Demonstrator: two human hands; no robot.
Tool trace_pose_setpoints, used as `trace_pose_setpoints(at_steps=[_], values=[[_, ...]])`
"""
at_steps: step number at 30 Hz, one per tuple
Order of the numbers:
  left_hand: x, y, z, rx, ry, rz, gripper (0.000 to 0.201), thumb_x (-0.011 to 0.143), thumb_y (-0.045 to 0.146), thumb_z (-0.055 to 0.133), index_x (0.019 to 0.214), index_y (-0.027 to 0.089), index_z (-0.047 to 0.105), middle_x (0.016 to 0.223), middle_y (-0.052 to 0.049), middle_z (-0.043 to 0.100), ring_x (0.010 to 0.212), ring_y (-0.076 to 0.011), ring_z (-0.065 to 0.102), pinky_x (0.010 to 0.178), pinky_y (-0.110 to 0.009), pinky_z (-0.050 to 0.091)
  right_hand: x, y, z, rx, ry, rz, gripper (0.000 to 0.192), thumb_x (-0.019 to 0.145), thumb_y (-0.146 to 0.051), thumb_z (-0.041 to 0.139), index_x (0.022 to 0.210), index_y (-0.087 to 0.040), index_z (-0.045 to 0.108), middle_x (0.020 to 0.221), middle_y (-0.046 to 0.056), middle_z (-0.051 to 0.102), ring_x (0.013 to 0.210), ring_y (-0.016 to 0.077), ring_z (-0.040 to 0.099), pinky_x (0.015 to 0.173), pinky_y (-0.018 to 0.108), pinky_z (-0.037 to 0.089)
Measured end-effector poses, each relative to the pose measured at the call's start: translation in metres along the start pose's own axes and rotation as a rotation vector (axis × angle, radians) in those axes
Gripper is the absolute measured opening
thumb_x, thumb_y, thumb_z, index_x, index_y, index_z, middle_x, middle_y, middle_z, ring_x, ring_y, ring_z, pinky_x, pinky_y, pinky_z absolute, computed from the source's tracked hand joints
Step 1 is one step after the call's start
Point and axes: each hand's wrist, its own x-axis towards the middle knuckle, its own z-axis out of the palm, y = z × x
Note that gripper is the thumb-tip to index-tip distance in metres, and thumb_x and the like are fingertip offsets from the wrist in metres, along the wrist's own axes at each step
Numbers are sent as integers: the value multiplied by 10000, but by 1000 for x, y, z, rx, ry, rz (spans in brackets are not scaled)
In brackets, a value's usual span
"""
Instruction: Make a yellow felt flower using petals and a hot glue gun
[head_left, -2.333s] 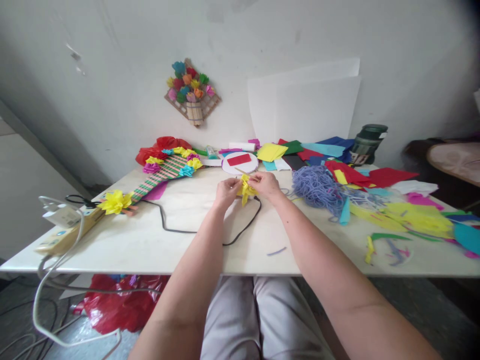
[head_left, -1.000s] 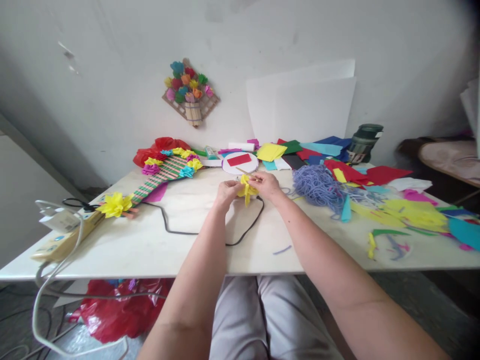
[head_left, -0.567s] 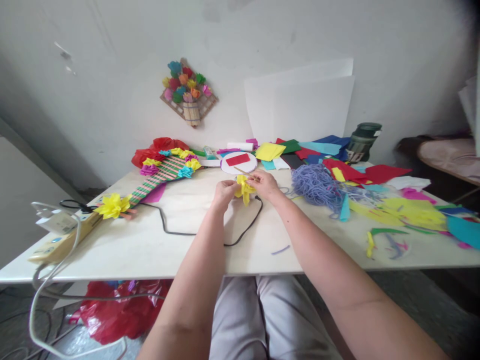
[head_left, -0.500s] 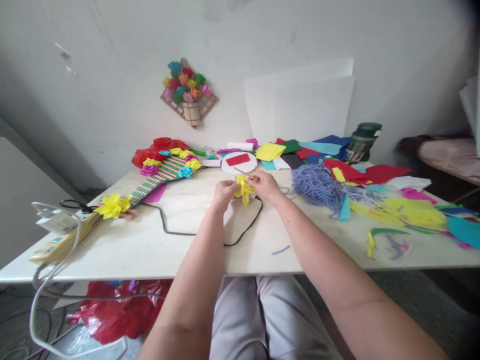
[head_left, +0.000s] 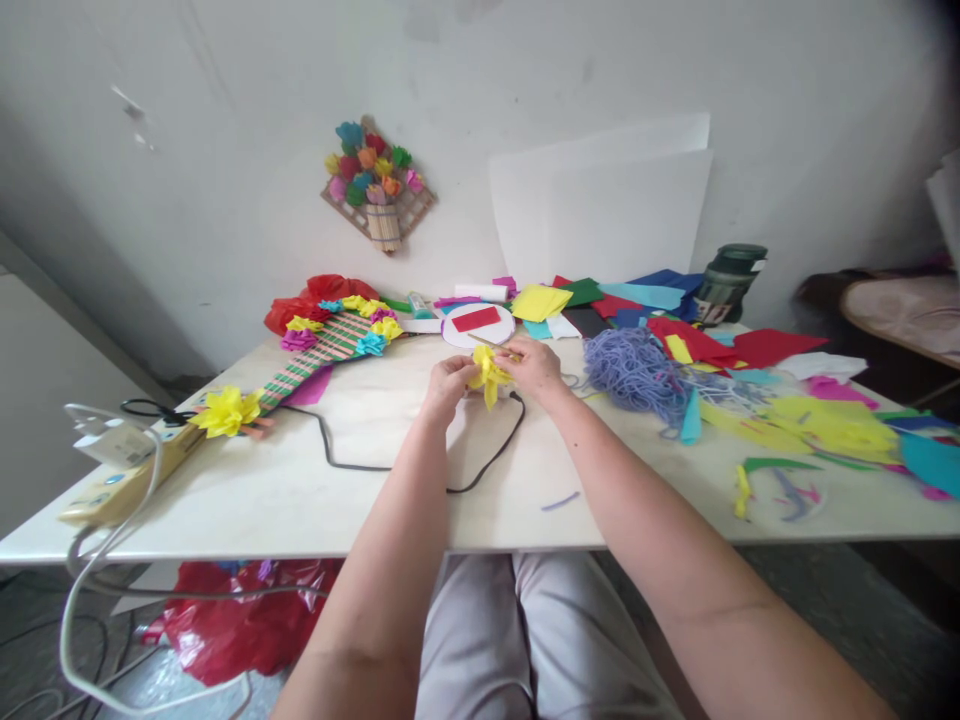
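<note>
Over the middle of the table, my left hand (head_left: 451, 383) pinches the left edge of a yellow crepe-paper flower (head_left: 490, 378). My right hand (head_left: 535, 366) is closed at the flower's other side, with a thin wooden stick (head_left: 484, 342) held in its fingers and pointing left above the petals. Whether those fingers also grip the paper is hard to see. Just beyond the hands lies a white oval disc (head_left: 448, 333) with a red rectangle (head_left: 476, 318) on it. A black cord (head_left: 491, 465) loops on the table below the flower.
To the left lies a striped woven piece (head_left: 330, 345) with paper flowers, beside a power strip (head_left: 112, 490). At right are a purple yarn heap (head_left: 634, 372), coloured paper sheets (head_left: 772, 345) and a dark bottle (head_left: 727, 285). A flower decoration (head_left: 384, 225) hangs on the wall.
The stick's tip has moved slightly left, and the yellow petals have shifted a little between my fingers. Both hands stay at nearly the same spot.
</note>
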Motion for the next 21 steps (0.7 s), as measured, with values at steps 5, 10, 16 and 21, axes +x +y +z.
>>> trace_pose_setpoints(at_steps=[5, 10, 16, 21], values=[[-3, 4, 5, 5, 7, 78, 514, 569, 289, 636, 1059, 153, 563, 539, 61, 530, 409, -48, 384, 434, -184, 295, 0, 1, -1, -51, -30, 126, 174, 725, -373, 575, 732, -229, 671, 683, -10, 651, 637, 136, 527, 543, 233, 305], [-4, 4, 7, 49, -17, 144, 464, 582, 245, 600, 1037, 189, 529, 548, 76, 517, 422, -49, 395, 437, -171, 327, -1, -3, -3, -48, -55, 144, 167, 726, -356, 570, 732, -224, 670, 692, -2, 658, 639, 136, 536, 542, 232, 306], [-3, 3, 4, 100, -7, 104, 262, 588, 268, 570, 828, 163, 585, 613, 27, 557, 504, -81, 458, 448, -180, 344, -1, -5, -1, -51, -57, 137, 165, 719, -356, 570, 708, -221, 665, 653, -7, 647, 609, 129, 524, 522, 230, 293], [1, -1, 2, 168, -5, 125, 277, 598, 357, 632, 769, 139, 626, 651, 0, 572, 553, -96, 472, 477, -198, 358, -2, -6, 1, -51, -43, 117, 201, 707, -378, 572, 626, -206, 635, 603, -10, 619, 589, 123, 501, 508, 228, 274]])
